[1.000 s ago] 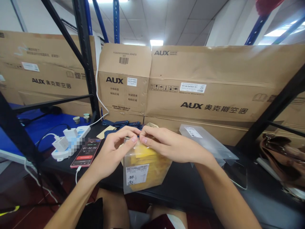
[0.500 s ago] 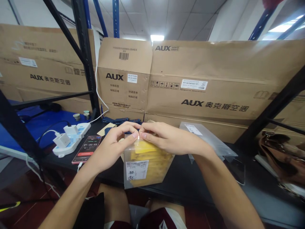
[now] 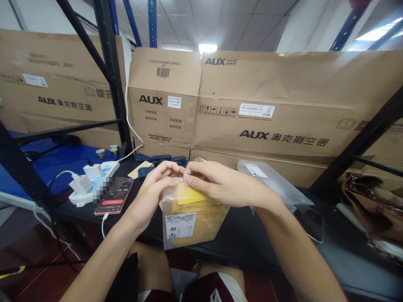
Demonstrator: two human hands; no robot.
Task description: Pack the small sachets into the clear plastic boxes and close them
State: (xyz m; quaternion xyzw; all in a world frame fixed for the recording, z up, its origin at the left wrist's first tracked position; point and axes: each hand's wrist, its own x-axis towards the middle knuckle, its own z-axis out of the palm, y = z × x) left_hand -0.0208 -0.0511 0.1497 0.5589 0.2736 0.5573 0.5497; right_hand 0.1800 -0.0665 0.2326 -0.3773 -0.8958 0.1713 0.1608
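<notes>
- While the clear box (image 3: 168,244) of yellow packets (image 3: 206,224) is stood near the front edge of the table (image 3: 241,235), the left hand (image 3: 153,191) and right hand (image 3: 225,184) are brought together over its top; whether anything is pinched cannot be told.
- Compared with a moment ago, the left thumb is laid flatter there; attention seems kept on the top.
- Its white label (image 3: 180,225) is faced toward the person; its long axis is hidden.
- A phone (image 3: 115,200) is set leftward, another box (image 3: 280,182) rightward.
</notes>
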